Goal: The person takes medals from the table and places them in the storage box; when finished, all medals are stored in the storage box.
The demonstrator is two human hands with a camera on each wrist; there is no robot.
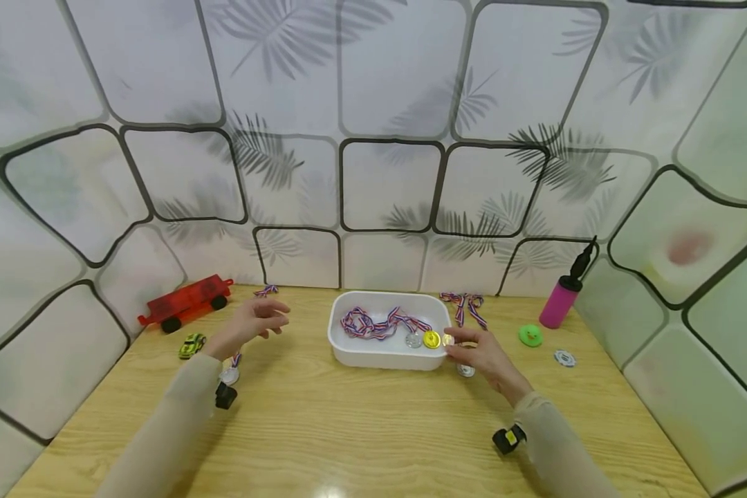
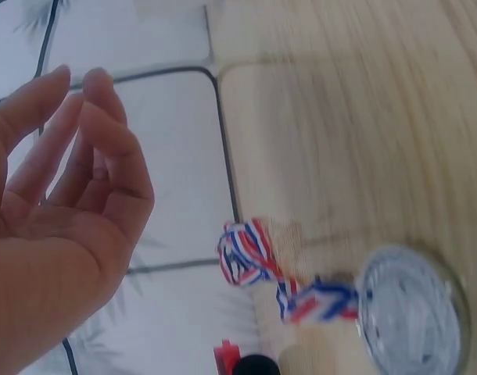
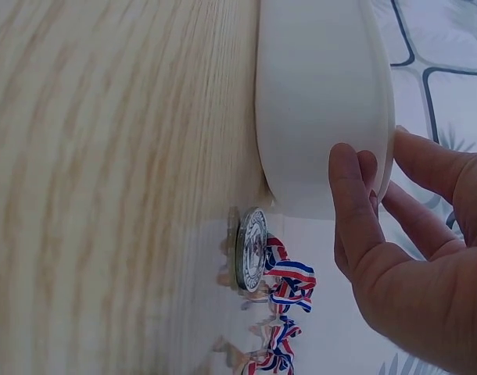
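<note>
My right hand pinches the right end of a white plastic bin, fingers on both sides of its rim in the right wrist view. Inside the bin lie striped ribbons, a silver medal, a gold medal and a paler gold medal right by my fingertips. Below that hand, another silver medal with a red, white and blue ribbon lies outside the bin. My left hand hovers left of the bin, fingers loosely bent and holding nothing. Beneath it is a silver medal on a striped ribbon.
At the left stand a red toy trailer and a small yellow-green toy car. On the right are a pink hand pump, a green rubber duck and a poker chip. A patterned wall encloses the back and sides.
</note>
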